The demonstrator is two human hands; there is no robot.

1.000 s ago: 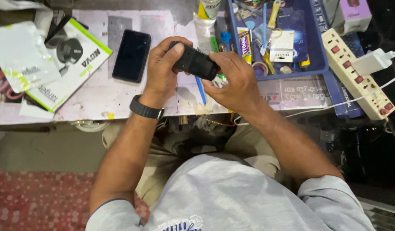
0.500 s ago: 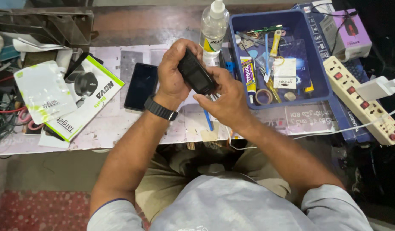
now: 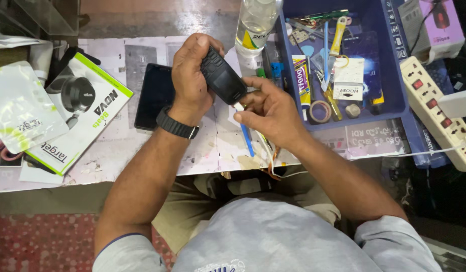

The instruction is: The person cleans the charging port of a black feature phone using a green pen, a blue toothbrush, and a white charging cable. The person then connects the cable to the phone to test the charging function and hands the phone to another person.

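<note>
At the near edge of the worktop, the person's 2 forearms come up from a grey shirt and meet over the paper-covered middle of the surface. The right hand (image 3: 273, 113) is closed in a pinch on a thin blue-handled tool (image 3: 246, 138), its pale tip pressed against the lower end of a small black phone (image 3: 223, 78). The left hand (image 3: 192, 75), with a black wristband (image 3: 176, 125) below it, is wrapped around that phone, thumb on the front and fingers behind, holding it tilted above the worktop rather than resting on it.

As a judgement, the work on the phone looks to be in its opening stage: the case appears whole, no cover or part lies loose beside it, and the tool tip sits only at the bottom seam. Prying or probing seems under way, with separation not yet visible.

Just left of the hands a dark smartphone (image 3: 154, 95) lies flat, face up. Farther left, toward the left edge, a white and green earphone box (image 3: 84, 118) overlaps a pale plastic pouch (image 3: 21, 106). To the right, a blue tray (image 3: 391, 108) holds a glue tube (image 3: 302, 80), a tape roll (image 3: 320, 112) and assorted small tools. At the far edge stands 1 clear bottle (image 3: 254, 22); a white power strip (image 3: 437, 113) runs along the right edge.
</note>
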